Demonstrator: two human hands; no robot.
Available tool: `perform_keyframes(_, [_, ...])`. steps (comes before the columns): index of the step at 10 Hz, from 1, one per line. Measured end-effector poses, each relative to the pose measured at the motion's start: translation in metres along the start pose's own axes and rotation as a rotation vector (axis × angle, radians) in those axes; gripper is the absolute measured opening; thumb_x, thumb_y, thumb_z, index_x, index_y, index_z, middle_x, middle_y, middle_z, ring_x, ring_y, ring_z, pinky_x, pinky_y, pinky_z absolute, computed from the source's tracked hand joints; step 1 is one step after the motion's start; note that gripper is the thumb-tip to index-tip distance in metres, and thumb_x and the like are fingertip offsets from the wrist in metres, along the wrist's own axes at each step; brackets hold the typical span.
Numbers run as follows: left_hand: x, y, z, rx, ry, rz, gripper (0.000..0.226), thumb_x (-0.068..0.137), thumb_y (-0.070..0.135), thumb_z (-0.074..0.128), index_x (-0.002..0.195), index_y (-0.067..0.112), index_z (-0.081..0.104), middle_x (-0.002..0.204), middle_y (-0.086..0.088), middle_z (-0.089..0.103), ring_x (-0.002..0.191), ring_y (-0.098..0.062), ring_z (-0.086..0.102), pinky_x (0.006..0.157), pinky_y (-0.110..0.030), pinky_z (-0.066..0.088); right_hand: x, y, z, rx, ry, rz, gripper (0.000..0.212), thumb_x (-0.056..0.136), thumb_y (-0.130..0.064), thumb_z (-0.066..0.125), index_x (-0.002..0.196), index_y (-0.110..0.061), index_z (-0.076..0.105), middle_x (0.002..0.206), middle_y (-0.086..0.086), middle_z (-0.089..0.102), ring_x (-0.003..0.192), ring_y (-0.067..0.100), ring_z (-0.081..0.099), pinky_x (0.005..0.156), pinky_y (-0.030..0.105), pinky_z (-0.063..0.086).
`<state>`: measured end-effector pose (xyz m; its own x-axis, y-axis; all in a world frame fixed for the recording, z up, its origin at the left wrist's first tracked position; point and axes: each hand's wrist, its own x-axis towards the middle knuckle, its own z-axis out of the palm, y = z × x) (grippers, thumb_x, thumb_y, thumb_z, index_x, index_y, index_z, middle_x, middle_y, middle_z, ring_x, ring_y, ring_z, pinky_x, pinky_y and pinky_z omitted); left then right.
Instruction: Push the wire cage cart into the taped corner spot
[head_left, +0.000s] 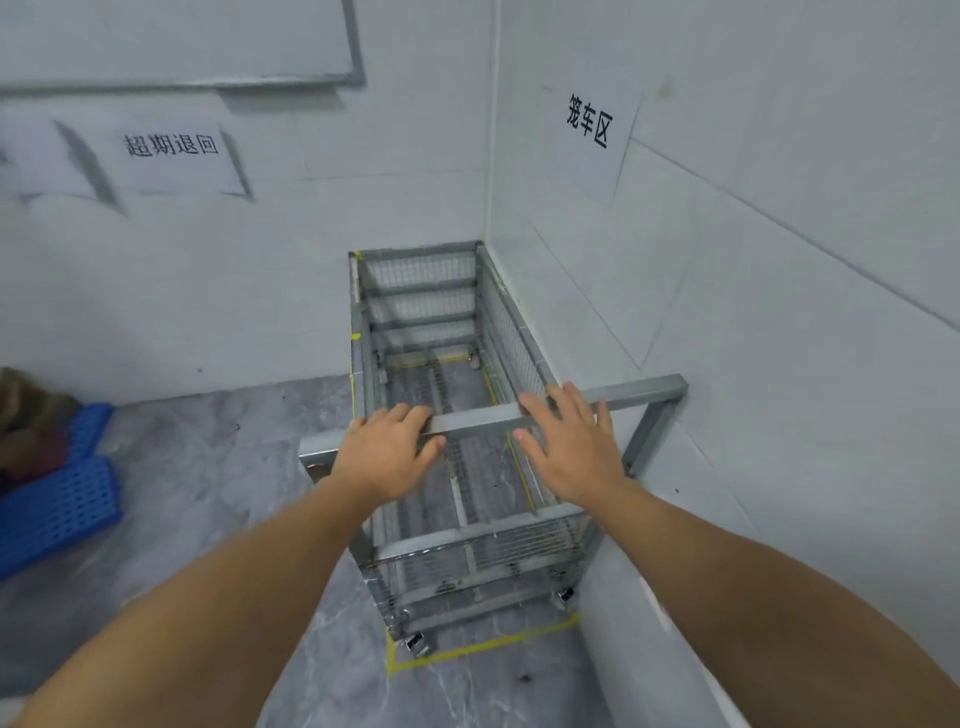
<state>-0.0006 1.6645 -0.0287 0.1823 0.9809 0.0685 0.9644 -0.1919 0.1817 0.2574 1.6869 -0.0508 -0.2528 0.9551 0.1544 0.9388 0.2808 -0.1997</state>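
Wire cart (447, 395) stands in corner between two white walls, inside yellow tape outline (483, 647) on grey floor. Left hand (387, 449) grips handle bar (478, 420), fingers curled over. Right hand (569, 449) rests flat, fingers spread. Blue crates (54, 501) cut off at left edge, blurred.

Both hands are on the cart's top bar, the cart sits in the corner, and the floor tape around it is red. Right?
Not quite: the tape is yellow, not red, as the head view shows. The rest holds: the left hand and right hand are on the top bar, and the cart sits in the corner.
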Motion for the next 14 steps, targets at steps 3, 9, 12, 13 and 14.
perform_keyframes(3, [0.009,0.011,0.003,-0.141,0.192,-0.211,0.044,0.092,0.054,0.033,0.107,0.028,0.065,0.104,0.006,0.061,0.1,-0.019,0.055,0.085,-0.041,0.04,0.033,0.06,-0.01,-0.142,0.003,-0.115,0.068,0.089,-0.073,0.016,0.13,-0.03,0.05,0.135,0.005,0.05,0.131,0.027,0.036,0.112,0.06,0.015])
perform_keyframes(9, [0.023,0.022,0.014,0.044,0.17,-0.349,0.056,0.092,0.058,0.019,0.119,0.032,0.06,0.13,0.006,0.056,0.119,-0.022,0.047,0.097,-0.045,0.036,0.044,0.072,-0.008,-0.214,0.06,-0.183,0.076,0.088,-0.078,0.014,0.129,-0.032,0.057,0.148,0.002,0.046,0.141,0.026,0.032,0.112,0.058,0.018])
perform_keyframes(12, [-0.006,0.018,-0.016,0.026,0.087,-0.257,0.054,0.094,0.055,0.026,0.136,0.025,0.045,0.143,0.001,0.045,0.134,-0.022,0.033,0.114,-0.05,0.018,0.03,0.031,-0.033,-0.004,-0.102,-0.157,0.059,0.092,-0.065,0.022,0.131,-0.028,0.045,0.149,0.005,0.037,0.143,0.025,0.02,0.115,0.057,0.013])
perform_keyframes(13, [-0.025,0.019,-0.036,-0.027,0.115,-0.26,0.053,0.096,0.051,0.029,0.139,0.023,0.042,0.144,-0.001,0.045,0.134,-0.024,0.034,0.114,-0.049,0.019,0.019,0.003,-0.043,0.025,-0.052,-0.177,0.052,0.096,-0.058,0.028,0.132,-0.025,0.045,0.143,0.002,0.043,0.138,0.024,0.028,0.113,0.053,0.019])
perform_keyframes(14, [-0.045,0.019,-0.064,-0.025,0.207,-0.242,0.054,0.096,0.05,0.029,0.14,0.022,0.04,0.145,-0.003,0.044,0.135,-0.025,0.033,0.114,-0.049,0.018,0.007,-0.03,-0.064,0.035,0.048,-0.166,0.049,0.097,-0.052,0.033,0.13,-0.02,0.049,0.139,0.005,0.046,0.132,0.025,0.035,0.107,0.049,0.028])
